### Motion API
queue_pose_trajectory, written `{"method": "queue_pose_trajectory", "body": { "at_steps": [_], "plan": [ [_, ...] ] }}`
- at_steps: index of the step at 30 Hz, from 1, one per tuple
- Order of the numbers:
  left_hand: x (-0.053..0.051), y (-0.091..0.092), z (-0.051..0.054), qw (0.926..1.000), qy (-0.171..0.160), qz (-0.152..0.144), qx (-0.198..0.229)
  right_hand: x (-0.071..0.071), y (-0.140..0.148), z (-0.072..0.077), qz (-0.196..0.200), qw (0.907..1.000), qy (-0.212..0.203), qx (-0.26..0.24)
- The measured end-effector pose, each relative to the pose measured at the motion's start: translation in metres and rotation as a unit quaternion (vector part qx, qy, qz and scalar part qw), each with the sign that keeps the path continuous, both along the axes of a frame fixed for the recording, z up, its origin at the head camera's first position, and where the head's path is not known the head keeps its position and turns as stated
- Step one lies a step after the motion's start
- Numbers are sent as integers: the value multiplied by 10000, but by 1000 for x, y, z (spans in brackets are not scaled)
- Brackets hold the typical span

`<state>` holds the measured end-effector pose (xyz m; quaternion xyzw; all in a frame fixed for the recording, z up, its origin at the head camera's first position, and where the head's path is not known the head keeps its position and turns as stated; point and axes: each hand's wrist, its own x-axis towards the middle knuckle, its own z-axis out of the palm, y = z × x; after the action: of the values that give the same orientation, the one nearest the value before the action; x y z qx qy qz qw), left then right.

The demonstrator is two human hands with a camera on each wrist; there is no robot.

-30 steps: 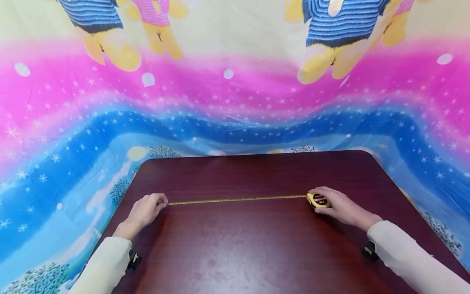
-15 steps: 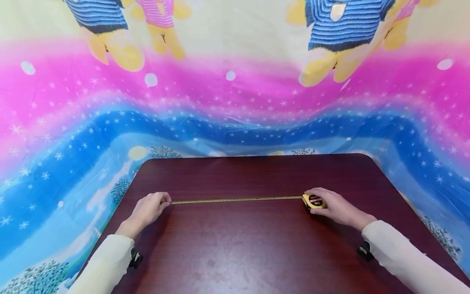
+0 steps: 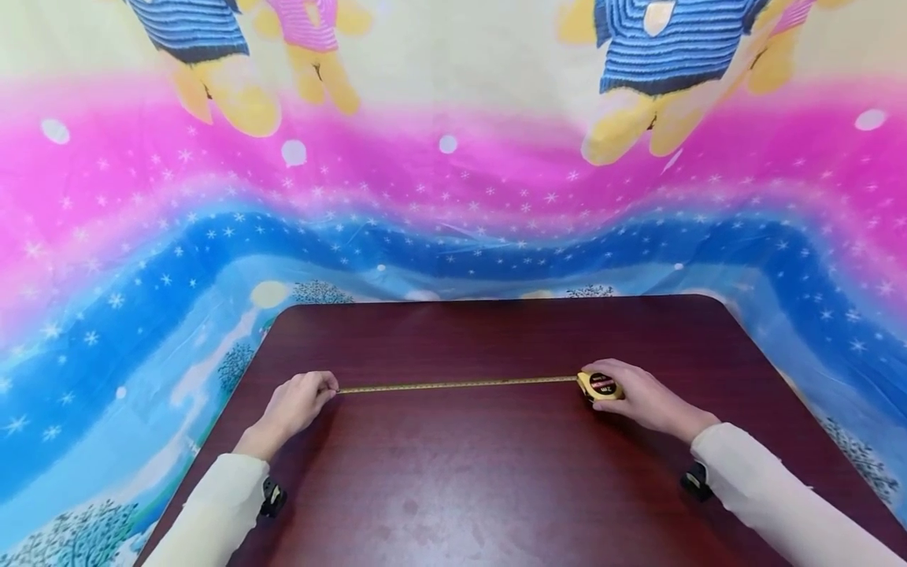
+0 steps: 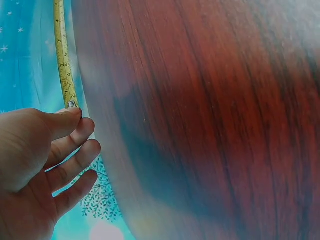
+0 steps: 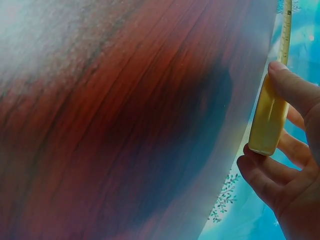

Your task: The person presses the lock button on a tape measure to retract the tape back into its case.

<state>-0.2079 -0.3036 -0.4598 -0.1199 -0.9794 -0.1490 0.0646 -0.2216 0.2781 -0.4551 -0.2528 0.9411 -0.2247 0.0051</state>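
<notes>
A yellow tape measure with a black and red label is gripped in my right hand, thumb on one side and fingers on the other. Its yellow blade stretches straight across to the left above the table. My left hand pinches the blade's free end between thumb and forefinger. In the left wrist view, the metal end of the blade shows at the thumb tip, and the other fingers are loosely bent. The right wrist view has the case edge-on, with the thumb near the blade's outlet.
Under both hands lies a dark reddish-brown wooden table with rounded far corners. A printed curtain in pink, blue and cream hangs behind and beside it. Each wrist wears a small black device below a pale sleeve.
The right hand has moved left with the tape case, and the left hand slightly right. The stretch of blade between them has become shorter. Both grips look the same.
</notes>
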Motion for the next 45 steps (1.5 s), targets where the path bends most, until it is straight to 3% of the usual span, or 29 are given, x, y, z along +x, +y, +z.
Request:
{"method": "queue_pose_trajectory", "body": {
  "at_steps": [20, 45],
  "plan": [
    [-1, 11, 6, 9999, -57, 101, -25, -6, -12, -3, 37, 9999, -13, -122],
    [-1, 28, -2, 9999, -124, 73, 62, -4, -21, -10, 102, 9998, -39, -158]
  ]
}}
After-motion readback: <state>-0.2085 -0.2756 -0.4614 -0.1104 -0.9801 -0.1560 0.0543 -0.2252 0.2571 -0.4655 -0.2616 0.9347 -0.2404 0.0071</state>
